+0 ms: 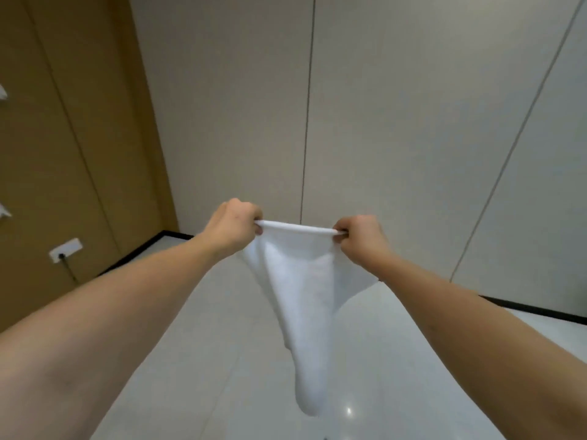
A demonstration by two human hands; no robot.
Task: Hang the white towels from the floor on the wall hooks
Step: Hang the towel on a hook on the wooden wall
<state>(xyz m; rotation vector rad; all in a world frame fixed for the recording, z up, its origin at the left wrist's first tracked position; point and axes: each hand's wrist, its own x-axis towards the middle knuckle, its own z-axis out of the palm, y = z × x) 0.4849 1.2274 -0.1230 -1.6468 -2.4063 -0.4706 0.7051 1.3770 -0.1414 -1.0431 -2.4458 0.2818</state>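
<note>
I see 2 bare arms out front, left hand (233,226) and right hand (360,238) each fisted tight on the top hem of 1 white towel (301,290), stretched between them, rest drooping over the glossy floor (222,360). Beyond: wall outlet (65,250), beige wall panels (397,122).

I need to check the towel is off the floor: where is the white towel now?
In the head view the white towel hangs at centre, above the floor, its top edge stretched between the left hand and the right hand, before the beige wall.
</note>
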